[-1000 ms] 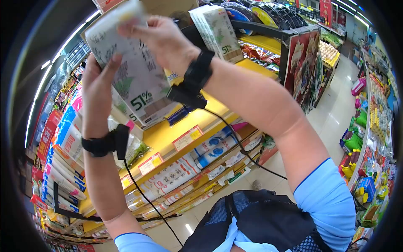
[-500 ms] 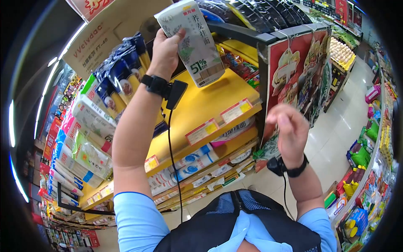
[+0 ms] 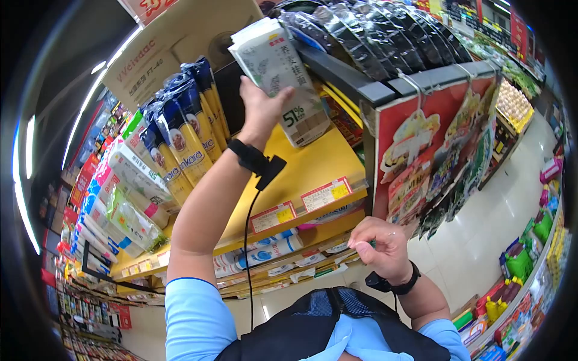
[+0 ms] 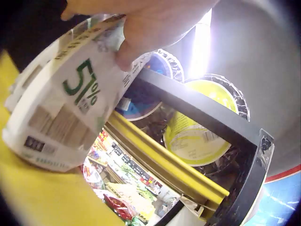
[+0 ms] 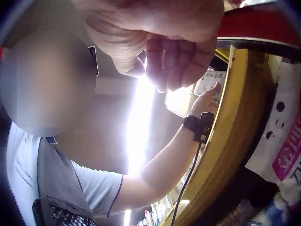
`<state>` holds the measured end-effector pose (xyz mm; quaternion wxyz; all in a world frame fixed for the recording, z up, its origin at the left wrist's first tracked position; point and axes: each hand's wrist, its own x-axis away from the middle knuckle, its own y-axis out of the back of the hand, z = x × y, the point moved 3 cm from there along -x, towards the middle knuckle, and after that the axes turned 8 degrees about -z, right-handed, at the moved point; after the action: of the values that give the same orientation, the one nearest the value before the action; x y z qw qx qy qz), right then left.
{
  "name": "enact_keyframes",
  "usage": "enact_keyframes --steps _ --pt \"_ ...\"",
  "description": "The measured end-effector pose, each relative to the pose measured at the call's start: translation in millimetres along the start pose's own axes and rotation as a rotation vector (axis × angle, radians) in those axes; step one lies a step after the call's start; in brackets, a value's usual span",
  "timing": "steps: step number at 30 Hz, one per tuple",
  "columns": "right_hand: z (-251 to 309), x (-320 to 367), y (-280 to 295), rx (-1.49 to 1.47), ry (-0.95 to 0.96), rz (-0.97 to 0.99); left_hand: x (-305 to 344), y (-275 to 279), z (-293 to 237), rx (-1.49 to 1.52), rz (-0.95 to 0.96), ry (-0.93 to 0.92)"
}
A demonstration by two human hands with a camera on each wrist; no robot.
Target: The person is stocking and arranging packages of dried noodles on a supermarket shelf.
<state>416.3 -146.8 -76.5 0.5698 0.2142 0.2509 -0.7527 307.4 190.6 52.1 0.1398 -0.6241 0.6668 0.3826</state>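
My left hand (image 3: 260,111) grips a white pack of buckwheat noodles (image 3: 282,78) marked with a green 51%, thumb on its printed front. The pack stands slightly tilted, its lower end at the yellow shelf (image 3: 271,171). Other white packs show at its far side. In the left wrist view, the hand (image 4: 141,26) covers the upper part of the noodle pack (image 4: 70,101). My right hand (image 3: 382,249) hangs in front of the shelf's end with loosely curled fingers. The right wrist view shows nothing between those fingers (image 5: 176,61).
Blue-and-yellow pasta bags (image 3: 186,132) stand left of the left arm, with more packaged noodles (image 3: 132,207) beyond. A black metal rail (image 3: 337,69) edges the shelf, backed by dark round-ended packages (image 3: 385,42). Red hanging packets (image 3: 409,144) cover the shelf's end, by the aisle.
Both hands were on the noodle pack; the right has let go and dropped to the front. The left has carried the pack right, beside the rail, and lowered it toward the shelf.
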Motion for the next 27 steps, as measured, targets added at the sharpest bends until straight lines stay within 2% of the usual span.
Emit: enact_keyframes --steps 1,7,11,13,14,15,16,17,18,19,20,21,22,23,24,25,27 --pt "-3.4 0.0 -0.8 0.006 -0.012 0.012 11.0 -1.9 -2.7 0.289 0.15 0.095" --pt "-17.2 6.7 -9.5 0.005 -0.082 0.058 34.4 4.0 6.9 -0.126 0.306 0.054" --pt "-7.0 -0.1 -18.3 0.045 -0.051 0.115 28.6 4.1 9.9 -0.18 0.271 0.101" --pt "-4.1 -5.3 -24.9 0.039 -0.042 0.116 35.8 3.4 7.2 -0.153 0.185 0.102" --pt "-1.9 -10.1 -31.1 0.017 -0.028 0.1 36.3 5.7 3.2 -0.224 0.258 0.186" --pt "0.2 -14.0 -39.2 -0.002 -0.022 0.08 37.0 8.9 3.7 -0.218 0.237 0.159" --pt "0.1 -18.8 -45.7 -0.075 -0.006 0.047 30.3 4.1 25.1 -0.169 0.148 0.052" --pt "-0.4 -25.3 -49.7 -0.131 0.006 -0.01 33.3 20.0 12.0 -0.151 0.087 0.054" --pt "-0.2 -33.2 -57.6 -0.195 0.001 -0.081 31.9 46.7 2.4 -0.114 0.036 -0.044" --pt "3.0 -41.8 -66.8 -0.233 -0.001 -0.189 31.7 75.2 -10.9 -0.09 0.147 -0.083" --pt "14.5 -55.5 -82.6 -0.244 -0.076 -0.305 58.5 112.1 -43.7 -0.009 0.182 -0.239" --pt "13.3 -72.3 -93.9 -0.386 -0.013 -0.336 85.7 146.0 -52.2 -0.004 -0.028 -0.332" --pt "5.9 -90.7 -97.1 -0.455 0.003 -0.354 112.3 177.5 -79.6 -0.027 0.021 -0.129" --pt "1.3 -107.3 -102.6 -0.505 0.076 -0.303 138.1 200.8 -71.5 0.126 0.064 0.025" --pt "-1.5 -118.0 -115.2 -0.605 0.078 -0.315 166.3 225.6 -65.5 0.108 0.1 0.092" --pt "-7.7 -126.2 -125.4 -0.607 0.062 -0.355 193.5 239.6 -60.1 0.097 0.101 0.053" --pt "-23.0 -130.1 -142.9 -0.627 0.064 -0.369 242.2 261.6 -33.2 0.284 0.182 0.236"
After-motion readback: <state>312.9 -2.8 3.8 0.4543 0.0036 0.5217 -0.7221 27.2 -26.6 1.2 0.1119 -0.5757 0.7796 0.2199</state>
